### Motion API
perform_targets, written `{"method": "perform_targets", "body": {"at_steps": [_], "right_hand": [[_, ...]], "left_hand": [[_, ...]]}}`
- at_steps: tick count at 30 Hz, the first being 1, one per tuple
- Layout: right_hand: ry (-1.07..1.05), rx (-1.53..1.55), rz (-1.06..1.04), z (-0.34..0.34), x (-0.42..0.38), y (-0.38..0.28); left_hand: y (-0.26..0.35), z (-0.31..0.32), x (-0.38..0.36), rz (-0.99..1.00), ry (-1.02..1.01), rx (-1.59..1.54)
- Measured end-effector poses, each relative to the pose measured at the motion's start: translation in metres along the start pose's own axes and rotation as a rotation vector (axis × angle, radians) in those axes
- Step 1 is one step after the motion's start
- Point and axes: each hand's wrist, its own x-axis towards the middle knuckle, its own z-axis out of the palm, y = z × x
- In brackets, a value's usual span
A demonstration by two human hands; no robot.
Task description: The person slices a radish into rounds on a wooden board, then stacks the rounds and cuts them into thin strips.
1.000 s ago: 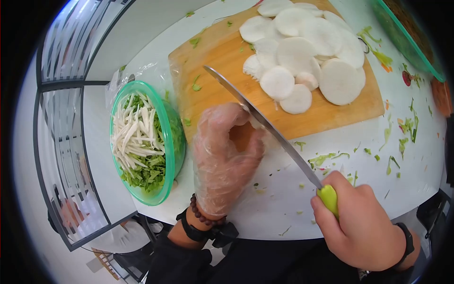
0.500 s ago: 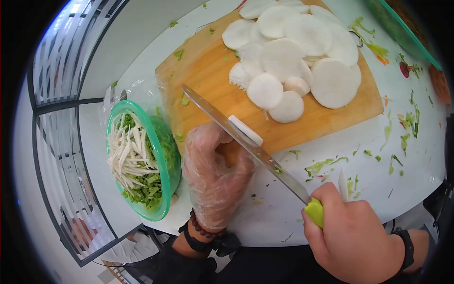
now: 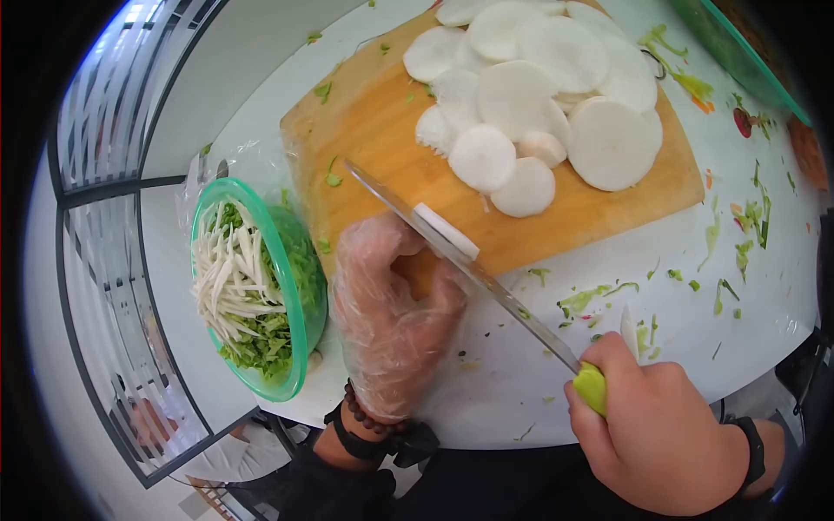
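Note:
My left hand (image 3: pixel 391 321), in a clear plastic glove, has its fingers curled at the near edge of the wooden cutting board (image 3: pixel 373 113). The fingertips press around a small piece of white radish, mostly hidden behind the blade. My right hand (image 3: pixel 665 425) is bare and grips the green handle of a kitchen knife (image 3: pixel 521 317). Its long blade slants across the board, beside my left fingertips. Against the blade's far side stands a thin white radish piece (image 3: pixel 446 231). Many round white radish slices (image 3: pixel 519 95) lie overlapped on the board's far part.
Left of the board, a tilted green bowl (image 3: pixel 291 260) holds shredded greens and white strips (image 3: pixel 230 278). Another green container (image 3: pixel 751 52) stands at the far right. Vegetable scraps (image 3: pixel 582 300) litter the white table (image 3: pixel 512 408). A person's white clothing (image 3: pixel 252 456) shows at lower left.
The knife has shifted slightly right and toward me, with my right hand moving the same way. My left hand keeps its curled hold. The whole view has moved a little.

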Motion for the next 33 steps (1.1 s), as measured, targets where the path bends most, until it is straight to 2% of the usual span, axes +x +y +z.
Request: {"method": "perform_targets", "body": {"at_steps": [2, 5, 9, 12, 14, 17, 20, 23, 28, 33], "right_hand": [[-0.014, -0.003, -0.006, -0.001, 0.008, -0.003], [-0.061, -0.161, 0.039, -0.007, 0.015, -0.01], [0.056, -0.013, -0.063, -0.001, 0.005, 0.003], [0.094, -0.008, -0.133, -0.003, 0.011, 0.006], [0.143, -0.017, -0.186, 0.0, 0.014, 0.011], [0.002, -0.042, -0.046, -0.011, 0.006, 0.004], [-0.127, -0.171, -0.017, -0.025, 0.014, -0.002], [-0.079, -0.223, -0.031, -0.022, 0.021, 0.002], [-0.093, -0.23, -0.03, -0.026, 0.017, 0.003], [-0.143, -0.246, -0.017, -0.027, 0.024, 0.005]], "left_hand": [[0.006, 0.001, 0.005, 0.048, 0.007, 0.075], [0.009, 0.006, 0.001, -0.102, 0.057, -0.111], [0.007, 0.0, -0.004, -0.09, -0.021, -0.039], [0.015, 0.009, -0.003, -0.214, 0.103, -0.158], [0.013, 0.005, -0.004, -0.183, 0.044, -0.069], [0.015, 0.003, -0.004, -0.182, 0.04, -0.06], [0.011, 0.004, -0.007, -0.173, 0.055, -0.058], [0.009, 0.005, -0.005, -0.163, 0.05, -0.126], [0.011, 0.002, -0.006, -0.175, -0.003, -0.134], [0.012, 0.005, -0.005, -0.153, 0.03, -0.135]]}}
